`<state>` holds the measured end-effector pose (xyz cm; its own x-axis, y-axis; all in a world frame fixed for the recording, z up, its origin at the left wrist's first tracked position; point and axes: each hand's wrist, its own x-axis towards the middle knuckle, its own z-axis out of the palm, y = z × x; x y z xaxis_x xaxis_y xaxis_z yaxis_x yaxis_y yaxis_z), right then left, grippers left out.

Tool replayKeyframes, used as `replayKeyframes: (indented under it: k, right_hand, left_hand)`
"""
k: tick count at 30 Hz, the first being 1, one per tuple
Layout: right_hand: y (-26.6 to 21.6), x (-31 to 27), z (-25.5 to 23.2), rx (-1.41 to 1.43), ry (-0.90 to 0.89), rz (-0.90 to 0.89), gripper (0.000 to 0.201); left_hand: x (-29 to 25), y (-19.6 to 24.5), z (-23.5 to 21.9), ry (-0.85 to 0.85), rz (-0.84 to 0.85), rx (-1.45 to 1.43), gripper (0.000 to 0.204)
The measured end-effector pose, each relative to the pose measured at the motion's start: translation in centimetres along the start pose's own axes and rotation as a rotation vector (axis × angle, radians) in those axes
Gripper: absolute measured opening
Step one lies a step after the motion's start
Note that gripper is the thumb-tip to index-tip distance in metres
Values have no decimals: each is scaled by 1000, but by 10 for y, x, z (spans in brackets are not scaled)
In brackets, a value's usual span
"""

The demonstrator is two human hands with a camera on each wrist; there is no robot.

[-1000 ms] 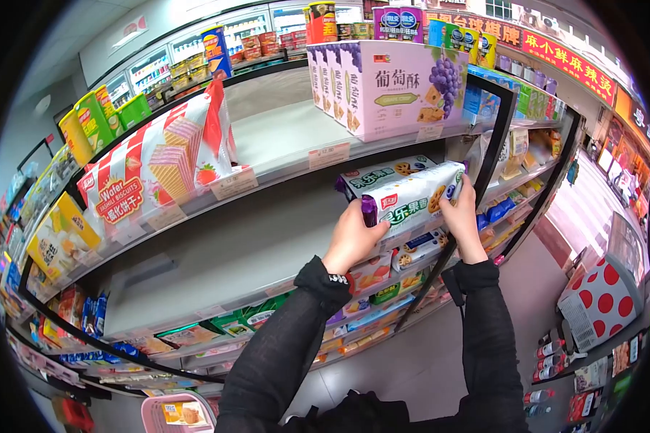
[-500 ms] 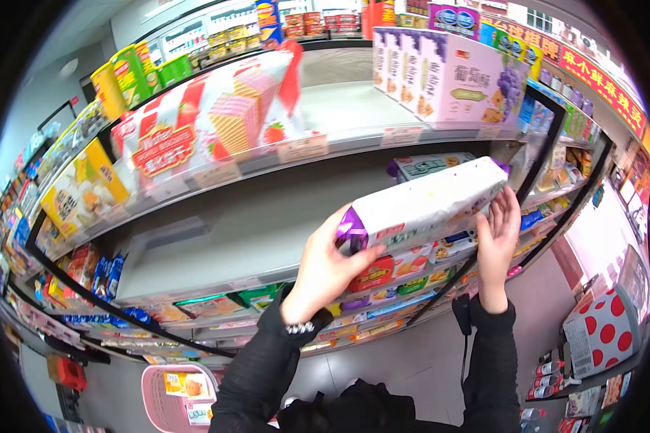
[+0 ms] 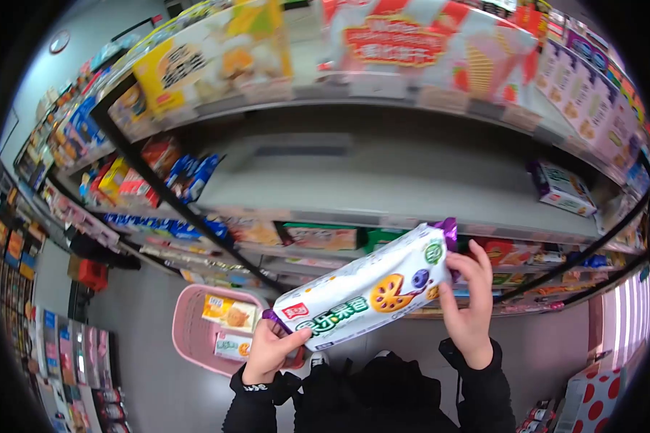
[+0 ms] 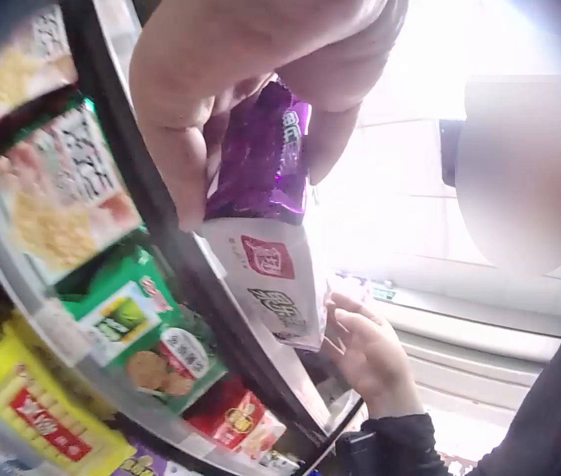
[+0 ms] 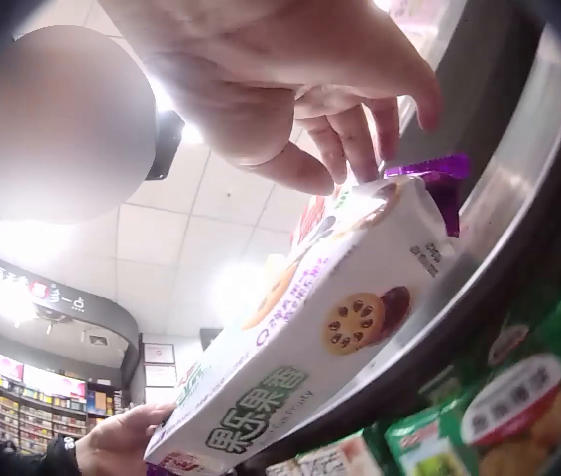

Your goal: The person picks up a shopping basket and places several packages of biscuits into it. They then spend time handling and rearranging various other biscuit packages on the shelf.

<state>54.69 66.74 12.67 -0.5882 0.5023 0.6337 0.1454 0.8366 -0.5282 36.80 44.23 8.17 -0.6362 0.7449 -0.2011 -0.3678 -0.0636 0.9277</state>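
Observation:
A long white pack of fruit biscuits (image 3: 361, 289) with purple ends is held slantwise in front of the shelves. My left hand (image 3: 267, 352) grips its lower left end, thumb over the printed front; in the left wrist view the fingers straddle the purple wrapper end (image 4: 256, 164). At the other end, my right hand (image 3: 469, 310) has its fingers loosely spread close beside the pack. The right wrist view shows those fingertips (image 5: 360, 149) right at the pack's purple-tipped end. A similar biscuit pack (image 3: 565, 189) lies on the shelf at the right.
Below on the floor, a pink basket (image 3: 183, 325) holds a yellow biscuit pack (image 3: 229, 312) and a white biscuit pack (image 3: 232, 346). A grey shelf (image 3: 440, 162) runs across, with wafer bags (image 3: 419, 47) above and snack packs below. Black frame bars (image 3: 195, 220) cross the shelf front.
The pack has come away from the shelf, leftward and down toward my body, in my left hand. My right hand has loosened from its end. The view has turned left and down, showing more basket.

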Motion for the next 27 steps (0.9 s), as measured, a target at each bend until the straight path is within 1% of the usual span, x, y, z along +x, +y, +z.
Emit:
replayKeyframes:
  k: [1, 2, 4, 5, 6, 7, 8, 10, 12, 13, 14, 15, 17, 19, 20, 21, 22, 24, 25, 26, 27]
  right_hand:
    - [-4, -3, 16, 87, -60, 18, 35]
    - [-13, -3, 29, 133, -138, 40, 41]
    - [-16, -15, 64, 439, -233, 254, 50]
    - [-19, -19, 81, 459, -224, 293, 54]
    - [-20, -25, 97, 478, -214, 333, 59]
    - [-19, -34, 116, 462, -257, 382, 59]
    - [-13, -44, 133, 475, -287, 382, 59]
    - [-3, -66, 168, 966, -694, 750, 50]
    - [-9, -88, 197, 846, -869, 732, 38]
    - [-12, -102, 214, 785, -857, 680, 31]
    - [-15, -114, 228, 687, -924, 668, 28]
    - [-22, -121, 240, 658, -964, 662, 28]
    - [-46, -127, 260, 572, -1038, 649, 28]
    - [-54, -149, 286, 512, -1044, 609, 27]
    - [-67, -151, 297, 490, -1052, 589, 26]
    - [-79, -150, 306, 464, -1057, 559, 26]
    - [-86, -154, 318, 476, -1085, 571, 26]
    - [-97, -161, 343, 483, -1114, 523, 27]
    - [-108, -156, 353, 469, -1119, 511, 27]
    - [-115, -154, 364, 433, -1109, 434, 27]
    - [-116, -160, 376, 418, -1132, 400, 27]
  left_hand:
    - [-9, -2, -15, 63, -16, -71, 43]
    - [-17, -7, -33, 99, -21, -76, 43]
    - [-31, -24, -73, 118, -66, -149, 44]
    - [-38, -32, -90, 109, -57, -177, 45]
    - [-46, -38, -103, 114, -89, -192, 45]
    - [-54, -44, -117, 134, -122, -233, 43]
    - [-62, -52, -131, 153, -153, -275, 42]
    - [-77, -67, -156, 203, -220, -301, 37]
    - [-89, -76, -181, 236, -319, -309, 35]
    - [-96, -82, -194, 254, -324, -317, 35]
    - [-101, -87, -208, 272, -387, -289, 33]
    - [-106, -92, -221, 286, -450, -260, 32]
    - [-114, -100, -247, 336, -474, -267, 32]
    - [-121, -107, -277, 413, -501, -233, 31]
    - [-121, -105, -290, 413, -508, -239, 31]
    - [-119, -99, -303, 451, -510, -139, 32]
    - [-118, -96, -316, 486, -508, -38, 32]
    - [-113, -106, -350, 528, -451, 92, 32]
    - [-108, -97, -358, 533, -459, 215, 30]
    - [-101, -86, -367, 537, -467, 338, 28]
    - [-96, -85, -378, 533, -471, 334, 28]
